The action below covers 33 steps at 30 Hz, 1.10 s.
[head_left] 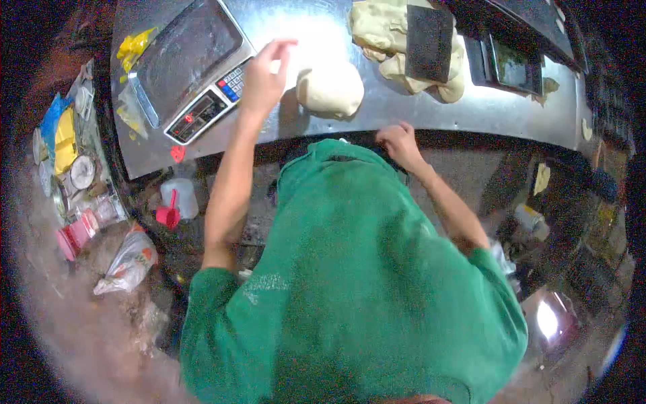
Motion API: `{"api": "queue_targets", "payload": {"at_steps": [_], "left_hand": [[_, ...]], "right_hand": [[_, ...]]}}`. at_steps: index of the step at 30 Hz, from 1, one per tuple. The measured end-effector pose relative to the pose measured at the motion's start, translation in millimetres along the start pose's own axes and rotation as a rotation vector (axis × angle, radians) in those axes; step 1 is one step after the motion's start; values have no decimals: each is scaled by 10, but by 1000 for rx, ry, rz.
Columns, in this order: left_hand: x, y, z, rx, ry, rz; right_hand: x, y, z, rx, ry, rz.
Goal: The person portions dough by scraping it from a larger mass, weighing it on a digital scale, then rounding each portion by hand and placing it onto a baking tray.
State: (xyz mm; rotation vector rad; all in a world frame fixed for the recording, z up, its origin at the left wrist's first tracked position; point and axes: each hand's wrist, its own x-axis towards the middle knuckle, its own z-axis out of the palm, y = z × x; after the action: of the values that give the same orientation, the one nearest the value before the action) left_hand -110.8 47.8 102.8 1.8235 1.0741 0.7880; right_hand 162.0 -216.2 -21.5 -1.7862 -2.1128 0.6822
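Note:
My left hand (pixel 264 84) is over the steel table, beside the keypad of the digital scale (pixel 196 116). Its fingers stretch to the right and hold nothing that I can see. A smooth, pale lump of dough (pixel 330 91) sits on the table just right of that hand, apart from it. At the table's front edge, close to my body, my right hand (pixel 400 143) has its fingers curled in, with nothing visible in them. The scale's wide platform (pixel 192 54) looks bare and dusted with flour.
A larger mass of dough (pixel 377 30) lies at the back, partly under a dark flat slab (pixel 428 44). Dark trays (pixel 515 64) stand to its right on the steel table (pixel 498 114). Yellow plastic (pixel 136 46) lies left of the scale. Below are a red scoop (pixel 168 214) and a plastic bag (pixel 131 261).

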Motion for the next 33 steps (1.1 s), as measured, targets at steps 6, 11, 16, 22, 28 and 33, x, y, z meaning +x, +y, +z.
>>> {"api": "queue_targets", "payload": {"at_steps": [6, 11, 16, 22, 28, 33], "left_hand": [[219, -682, 862, 197, -149, -152], [277, -759, 1121, 99, -396, -372], [-91, -312, 1191, 330, -69, -77], [-343, -528, 1416, 513, 12, 93], [-81, -299, 1353, 661, -227, 137], [-124, -467, 1599, 658, -174, 308]], "right_hand": [[375, 224, 189, 865, 256, 564], [1318, -321, -10, 1600, 192, 856], [1565, -364, -57, 1498, 421, 671], [1703, 206, 188, 1089, 208, 417], [1987, 264, -144, 392, 204, 439], [2061, -295, -247, 472, 431, 151]]}}
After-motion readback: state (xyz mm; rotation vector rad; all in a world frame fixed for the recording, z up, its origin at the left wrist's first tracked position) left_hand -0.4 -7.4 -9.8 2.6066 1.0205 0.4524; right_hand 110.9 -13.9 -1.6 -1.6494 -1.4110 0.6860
